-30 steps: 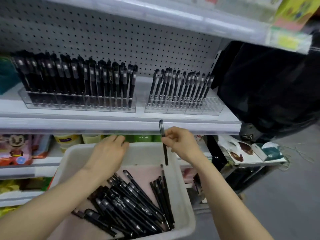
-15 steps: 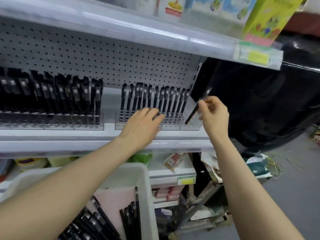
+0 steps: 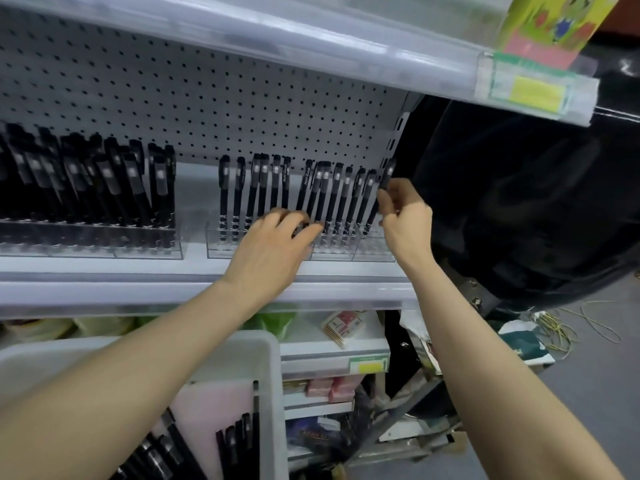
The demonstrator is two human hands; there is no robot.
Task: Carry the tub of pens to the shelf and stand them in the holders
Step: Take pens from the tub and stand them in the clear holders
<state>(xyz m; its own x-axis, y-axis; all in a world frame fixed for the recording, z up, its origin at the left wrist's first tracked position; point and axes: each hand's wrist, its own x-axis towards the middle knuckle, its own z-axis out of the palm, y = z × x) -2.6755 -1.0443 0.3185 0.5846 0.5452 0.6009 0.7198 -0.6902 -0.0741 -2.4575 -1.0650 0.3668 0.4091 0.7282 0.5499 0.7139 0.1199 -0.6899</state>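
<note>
My right hand (image 3: 403, 216) pinches a black pen (image 3: 385, 178) and holds it upright at the right end of the clear pen holder (image 3: 372, 249) on the white shelf (image 3: 194, 271). A row of black pens (image 3: 311, 195) stands in that holder. My left hand (image 3: 270, 251) rests with straight fingers against the holder's front and the lower ends of those pens. The white tub (image 3: 266, 355) sits below at bottom left with several loose black pens (image 3: 239, 441) lying in it.
A second clear holder (image 3: 145, 245) packed with black pens stands to the left on the same shelf. A pegboard back panel (image 3: 207, 98) rises behind. An upper shelf edge (image 3: 311, 39) overhangs. A black bag (image 3: 519, 202) hangs at the right. Lower shelves hold small packets (image 3: 341, 327).
My right hand has carried the pen from above the tub up to the holder's right end and stood it upright. My left hand left the tub and reached the holder's front.
</note>
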